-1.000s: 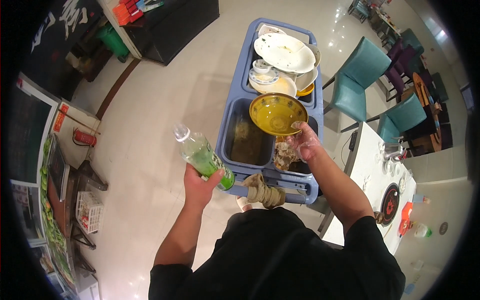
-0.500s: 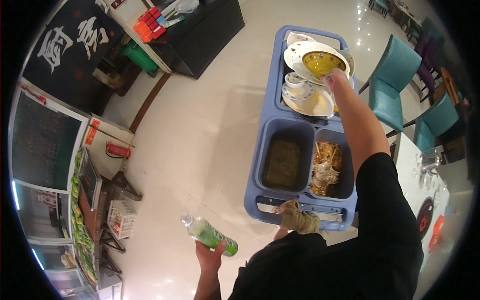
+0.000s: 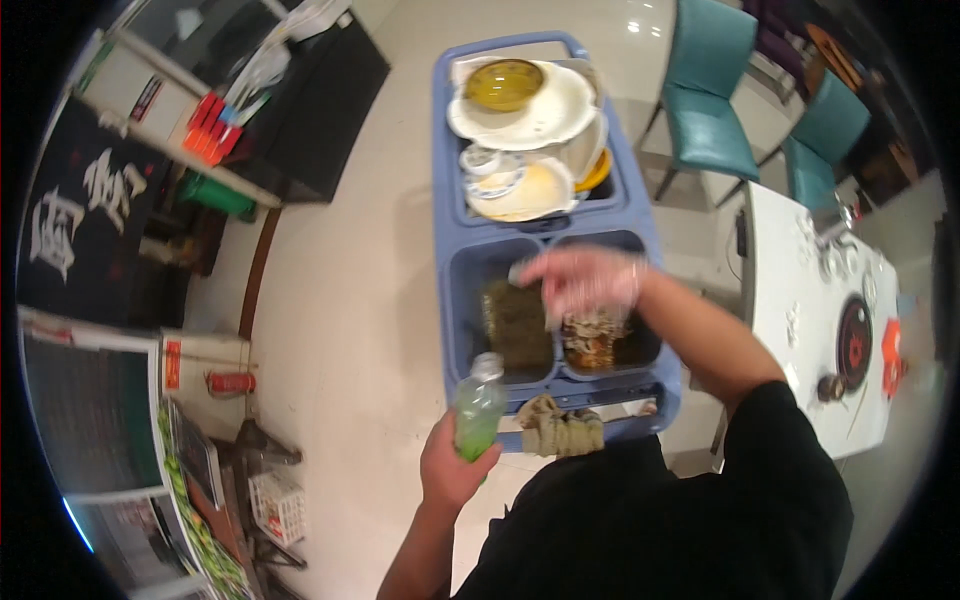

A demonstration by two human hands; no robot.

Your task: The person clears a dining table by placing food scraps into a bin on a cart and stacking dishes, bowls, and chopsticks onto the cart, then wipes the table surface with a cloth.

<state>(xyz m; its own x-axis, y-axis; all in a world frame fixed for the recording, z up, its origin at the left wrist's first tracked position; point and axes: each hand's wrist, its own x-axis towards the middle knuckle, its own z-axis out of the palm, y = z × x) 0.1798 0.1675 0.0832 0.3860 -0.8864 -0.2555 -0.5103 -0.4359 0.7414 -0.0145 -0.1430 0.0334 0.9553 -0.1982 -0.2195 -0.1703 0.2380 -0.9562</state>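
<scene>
In my left hand [image 3: 455, 465] is a clear plastic bottle [image 3: 480, 405] with a green label, its top pointing up and away from me. My right hand [image 3: 590, 280], in what looks like a thin clear glove, hangs over the two waste tubs of a blue cart [image 3: 443, 200]. Motion smears its fingers, and I cannot make out whether anything is in them. The left tub [image 3: 520, 325] holds murky brown liquid. Food scraps [image 3: 590, 345] fill part of the right tub. At the cart's far end, an amber bowl [image 3: 503, 85] sits on a white oval plate [image 3: 560, 105].
Small dishes [image 3: 490, 175] and another soiled plate [image 3: 530, 195] lie on the cart. A brown cloth [image 3: 560, 428] drapes its near handle. Teal chairs [image 3: 705, 130] and a white table [image 3: 770, 260] stand right. A black counter [image 3: 320, 110] stands far left.
My right hand has left the amber bowl, which rests on the plate, and come back over the tubs. My left hand has brought the bottle right, to the cart's near edge, and more upright.
</scene>
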